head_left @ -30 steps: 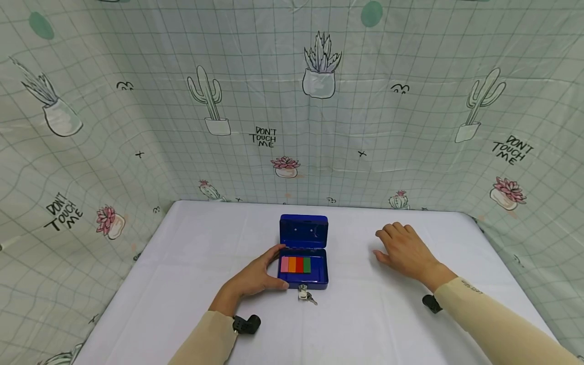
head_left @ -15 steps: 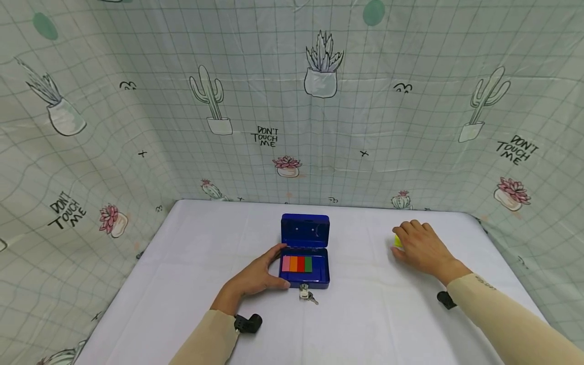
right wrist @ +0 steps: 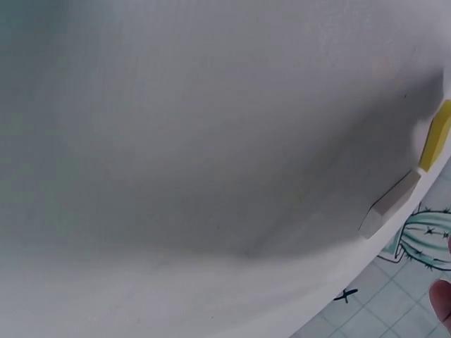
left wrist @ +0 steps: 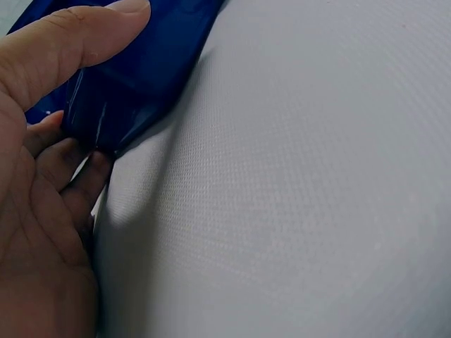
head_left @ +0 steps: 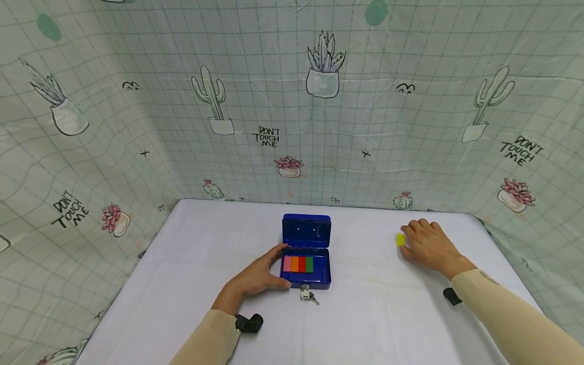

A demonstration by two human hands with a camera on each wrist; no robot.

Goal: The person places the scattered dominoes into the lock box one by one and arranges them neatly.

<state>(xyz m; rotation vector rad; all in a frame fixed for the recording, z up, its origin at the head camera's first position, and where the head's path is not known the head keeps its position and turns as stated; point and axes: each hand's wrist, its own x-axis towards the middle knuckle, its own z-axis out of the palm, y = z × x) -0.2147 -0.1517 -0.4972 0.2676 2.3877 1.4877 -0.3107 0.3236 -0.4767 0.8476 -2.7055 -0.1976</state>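
My left hand (head_left: pixel 255 276) grips the left side of a blue metal cash box (head_left: pixel 321 285), thumb at its front corner and forefinger by the hinge. In the left wrist view the thumb (left wrist: pixel 77 42) lies over the blue wall and the other fingers touch its side. The lid (head_left: pixel 306 230) stands raised. Inside, pink, orange, red and green blocks (head_left: pixel 302 264) lie side by side. My right hand (head_left: pixel 426 246) hovers over the table with fingers loosely bent, beside a yellow block (head_left: pixel 400 240). A whitish block (right wrist: pixel 389 204) lies next to the yellow one in the right wrist view.
A lock with keys (head_left: pixel 308 294) sticks out of the box's front. White cloth covers the table (head_left: pixel 219 233). A printed curtain with cactus drawings (head_left: pixel 292 101) surrounds the back and sides.
My right hand has moved to the right, and the yellow block it was covering now shows at its left. The left hand keeps its hold on the cash box.
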